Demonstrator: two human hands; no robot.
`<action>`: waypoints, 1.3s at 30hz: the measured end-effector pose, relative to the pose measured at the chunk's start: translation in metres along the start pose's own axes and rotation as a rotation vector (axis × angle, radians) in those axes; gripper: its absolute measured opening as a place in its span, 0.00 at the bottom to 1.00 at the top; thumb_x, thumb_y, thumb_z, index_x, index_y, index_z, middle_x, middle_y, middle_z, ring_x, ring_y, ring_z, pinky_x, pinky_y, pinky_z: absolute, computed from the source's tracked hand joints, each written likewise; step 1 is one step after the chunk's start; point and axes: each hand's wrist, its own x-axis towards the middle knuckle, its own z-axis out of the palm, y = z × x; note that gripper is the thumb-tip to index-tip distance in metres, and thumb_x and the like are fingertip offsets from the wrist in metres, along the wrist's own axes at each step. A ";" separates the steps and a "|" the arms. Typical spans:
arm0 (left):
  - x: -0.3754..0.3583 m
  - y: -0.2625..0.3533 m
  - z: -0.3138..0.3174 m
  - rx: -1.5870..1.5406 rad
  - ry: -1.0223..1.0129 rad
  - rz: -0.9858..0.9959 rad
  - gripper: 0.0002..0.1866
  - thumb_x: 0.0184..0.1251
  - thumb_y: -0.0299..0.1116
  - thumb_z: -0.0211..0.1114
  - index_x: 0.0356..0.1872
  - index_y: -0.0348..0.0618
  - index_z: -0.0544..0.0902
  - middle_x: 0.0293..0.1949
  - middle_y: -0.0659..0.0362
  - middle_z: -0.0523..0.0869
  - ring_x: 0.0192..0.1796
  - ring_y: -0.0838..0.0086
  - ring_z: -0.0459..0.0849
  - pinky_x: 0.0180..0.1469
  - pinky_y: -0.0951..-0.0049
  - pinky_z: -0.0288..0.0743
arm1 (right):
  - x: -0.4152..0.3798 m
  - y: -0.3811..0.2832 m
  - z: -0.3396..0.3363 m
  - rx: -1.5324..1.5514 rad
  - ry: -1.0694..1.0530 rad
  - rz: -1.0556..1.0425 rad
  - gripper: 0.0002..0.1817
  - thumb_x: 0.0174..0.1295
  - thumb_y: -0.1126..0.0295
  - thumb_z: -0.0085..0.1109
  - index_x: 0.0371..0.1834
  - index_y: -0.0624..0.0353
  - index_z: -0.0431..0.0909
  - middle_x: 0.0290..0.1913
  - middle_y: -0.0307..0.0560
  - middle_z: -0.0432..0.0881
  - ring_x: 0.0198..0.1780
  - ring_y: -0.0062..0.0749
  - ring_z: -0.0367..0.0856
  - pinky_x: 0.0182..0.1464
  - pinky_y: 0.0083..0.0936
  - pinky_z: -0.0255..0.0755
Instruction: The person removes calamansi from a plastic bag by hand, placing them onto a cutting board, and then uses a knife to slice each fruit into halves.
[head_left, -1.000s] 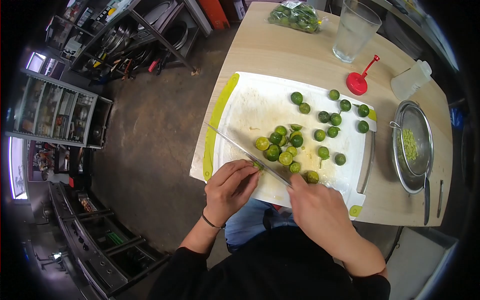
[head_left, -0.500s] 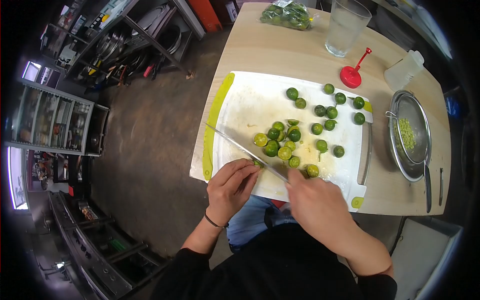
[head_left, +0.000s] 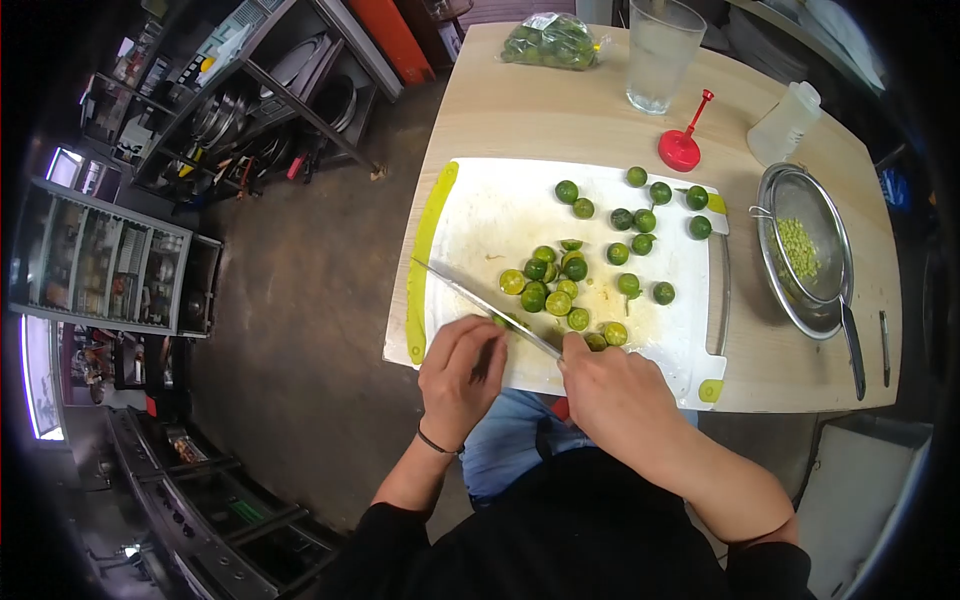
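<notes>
My right hand [head_left: 620,395] is closed round the handle of a long knife [head_left: 470,295], whose blade points up and left across the cutting board's near side. My left hand [head_left: 460,375] has curled fingers pinching a small green lime [head_left: 500,322] at the blade's edge; the fingers hide most of it. Just beyond the blade lies a cluster of limes, including cut halves [head_left: 559,303] with yellow-green flesh. Several whole limes [head_left: 618,254] are scattered over the right side of the white cutting board [head_left: 500,205].
A steel bowl with a strainer [head_left: 850,300] holding pale green bits stands right of the board, beside a thin pen-like object [head_left: 884,348]. Farther back are a bagged lot of limes [head_left: 550,42], a glass pitcher [head_left: 662,60], a red plunger-like tool [head_left: 680,150] and a plastic bottle [head_left: 785,125].
The knife blade now lies across the lime by my left fingertips, and green shows on both sides of it. My right hand has shifted slightly left; the whole view has moved a little.
</notes>
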 end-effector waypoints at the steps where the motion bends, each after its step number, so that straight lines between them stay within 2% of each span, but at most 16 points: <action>1: 0.001 -0.001 -0.001 0.051 0.028 -0.042 0.11 0.52 0.19 0.73 0.38 0.40 0.86 0.40 0.55 0.86 0.41 0.64 0.87 0.42 0.70 0.81 | -0.005 0.003 0.000 0.024 -0.005 0.020 0.07 0.58 0.76 0.56 0.37 0.66 0.72 0.24 0.59 0.83 0.30 0.56 0.86 0.34 0.45 0.80; 2: 0.002 -0.001 -0.002 0.101 0.059 -0.084 0.12 0.52 0.20 0.73 0.39 0.40 0.86 0.42 0.54 0.85 0.42 0.64 0.86 0.42 0.70 0.81 | -0.010 0.007 0.000 0.044 -0.011 0.038 0.06 0.60 0.75 0.56 0.37 0.67 0.72 0.24 0.59 0.82 0.30 0.57 0.85 0.35 0.46 0.80; 3: 0.003 0.002 -0.004 0.082 0.047 -0.208 0.11 0.55 0.20 0.71 0.40 0.41 0.86 0.40 0.55 0.86 0.41 0.65 0.87 0.45 0.70 0.81 | -0.018 0.012 -0.003 0.042 -0.008 0.032 0.06 0.60 0.75 0.56 0.37 0.67 0.72 0.24 0.59 0.82 0.30 0.57 0.85 0.35 0.46 0.80; 6: 0.003 -0.001 -0.012 0.086 -0.006 -0.125 0.11 0.54 0.20 0.72 0.39 0.41 0.86 0.42 0.55 0.86 0.44 0.64 0.87 0.46 0.70 0.81 | -0.048 0.032 -0.022 0.026 -0.034 0.035 0.06 0.64 0.74 0.56 0.38 0.65 0.73 0.24 0.57 0.82 0.29 0.55 0.84 0.35 0.46 0.80; 9: 0.004 -0.003 -0.014 0.055 -0.048 -0.081 0.11 0.53 0.21 0.73 0.38 0.41 0.85 0.44 0.54 0.87 0.44 0.64 0.88 0.47 0.71 0.81 | -0.067 0.053 -0.034 0.013 0.053 0.032 0.07 0.67 0.70 0.57 0.40 0.64 0.75 0.24 0.55 0.82 0.28 0.54 0.83 0.33 0.45 0.77; 12: 0.004 -0.004 -0.017 0.015 -0.100 -0.109 0.12 0.52 0.22 0.74 0.38 0.41 0.85 0.45 0.53 0.87 0.45 0.64 0.88 0.47 0.70 0.81 | -0.074 0.068 -0.040 0.104 0.194 0.121 0.08 0.67 0.69 0.57 0.43 0.62 0.76 0.26 0.56 0.82 0.27 0.53 0.82 0.32 0.44 0.75; 14: 0.007 -0.002 -0.016 0.010 -0.098 -0.130 0.12 0.52 0.22 0.74 0.39 0.41 0.85 0.44 0.55 0.87 0.46 0.63 0.87 0.48 0.68 0.80 | -0.072 0.076 -0.039 0.119 0.369 0.169 0.09 0.66 0.70 0.57 0.46 0.63 0.76 0.28 0.57 0.82 0.28 0.53 0.82 0.32 0.43 0.74; 16: 0.013 0.003 -0.015 0.006 -0.098 -0.152 0.13 0.52 0.23 0.74 0.40 0.40 0.84 0.43 0.56 0.87 0.47 0.62 0.85 0.49 0.66 0.79 | -0.067 0.087 -0.030 0.070 0.460 0.135 0.09 0.64 0.73 0.58 0.47 0.61 0.76 0.32 0.55 0.82 0.29 0.52 0.82 0.33 0.43 0.74; 18: 0.024 0.012 -0.013 0.038 -0.119 -0.049 0.17 0.51 0.25 0.75 0.44 0.41 0.85 0.42 0.56 0.87 0.48 0.62 0.84 0.52 0.64 0.76 | -0.060 0.094 -0.023 0.000 0.603 0.153 0.12 0.61 0.72 0.62 0.48 0.59 0.77 0.34 0.53 0.82 0.31 0.50 0.82 0.34 0.42 0.75; 21: 0.029 0.011 -0.007 0.106 -0.206 -0.043 0.20 0.50 0.27 0.76 0.47 0.43 0.85 0.40 0.58 0.87 0.47 0.64 0.82 0.54 0.64 0.72 | -0.048 0.101 -0.014 -0.105 0.675 0.139 0.16 0.57 0.71 0.67 0.49 0.56 0.77 0.35 0.50 0.81 0.34 0.48 0.82 0.37 0.40 0.76; 27: 0.039 0.007 -0.006 0.208 -0.248 0.072 0.17 0.52 0.27 0.75 0.45 0.46 0.86 0.35 0.64 0.87 0.45 0.69 0.83 0.53 0.66 0.70 | -0.035 0.106 -0.005 -0.188 0.678 0.111 0.17 0.53 0.70 0.70 0.47 0.56 0.78 0.35 0.46 0.79 0.37 0.43 0.80 0.40 0.36 0.76; 31: 0.045 0.010 -0.008 0.196 -0.297 0.042 0.15 0.48 0.25 0.76 0.41 0.44 0.88 0.35 0.62 0.89 0.44 0.66 0.85 0.55 0.65 0.72 | -0.036 0.106 -0.009 -0.188 0.679 0.110 0.16 0.53 0.70 0.70 0.45 0.57 0.79 0.36 0.45 0.79 0.40 0.42 0.79 0.40 0.35 0.76; 34: 0.045 0.006 -0.006 0.205 -0.301 0.076 0.13 0.52 0.27 0.74 0.40 0.45 0.88 0.33 0.63 0.87 0.42 0.69 0.84 0.53 0.67 0.69 | -0.040 0.109 -0.009 -0.170 0.679 0.117 0.17 0.53 0.70 0.70 0.47 0.57 0.79 0.38 0.46 0.79 0.43 0.42 0.78 0.43 0.36 0.75; 36: 0.046 0.011 -0.007 0.096 -0.249 -0.036 0.13 0.52 0.27 0.75 0.41 0.44 0.89 0.34 0.60 0.88 0.42 0.68 0.85 0.52 0.67 0.72 | -0.045 0.110 -0.011 -0.161 0.694 0.068 0.19 0.54 0.70 0.69 0.50 0.58 0.80 0.43 0.48 0.79 0.43 0.43 0.78 0.45 0.36 0.75; 37: 0.046 0.014 -0.007 0.084 -0.255 -0.028 0.13 0.52 0.27 0.75 0.41 0.44 0.89 0.34 0.60 0.88 0.42 0.68 0.85 0.52 0.67 0.72 | -0.047 0.110 -0.013 -0.167 0.697 0.083 0.19 0.54 0.70 0.69 0.50 0.58 0.80 0.43 0.48 0.79 0.43 0.43 0.78 0.45 0.36 0.75; 39: 0.047 0.025 -0.008 -0.050 -0.191 -0.193 0.16 0.53 0.27 0.76 0.46 0.43 0.88 0.36 0.57 0.89 0.42 0.70 0.87 0.52 0.69 0.75 | -0.051 0.101 -0.019 -0.185 0.811 -0.015 0.21 0.55 0.70 0.68 0.54 0.58 0.80 0.49 0.49 0.78 0.44 0.43 0.79 0.46 0.37 0.76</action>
